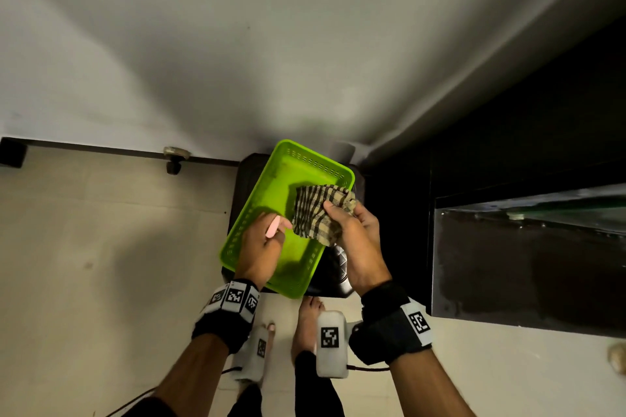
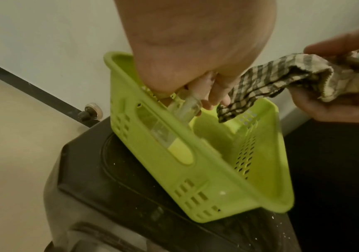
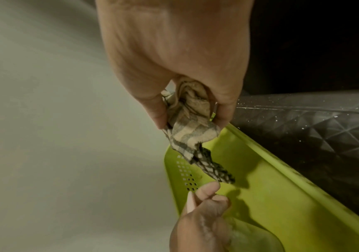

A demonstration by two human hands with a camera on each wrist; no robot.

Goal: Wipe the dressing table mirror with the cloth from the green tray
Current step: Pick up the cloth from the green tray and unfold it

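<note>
A lime-green perforated tray [image 1: 315,162] sits on a black plastic stool [image 1: 333,271] by the wall. My right hand [image 1: 338,210] grips a bunched beige-and-dark checked cloth [image 1: 313,213] and holds it just above the tray's right side. One corner of the cloth [image 3: 189,129] hangs toward the tray floor [image 3: 281,196]. My left hand [image 1: 267,237] is over the tray's left rim, curled round a small clear item with a pink end [image 1: 272,226]. In the left wrist view that item [image 2: 189,105] points down into the tray [image 2: 206,184], with the cloth [image 2: 271,76] to its right.
A dark glossy panel [image 1: 528,257] with a dark cabinet above it stands to the right. A pale wall lies straight ahead, with a dark skirting strip and a round door stopper [image 1: 174,156] at its foot. My bare feet [image 1: 310,318] stand on the pale floor in front of the stool.
</note>
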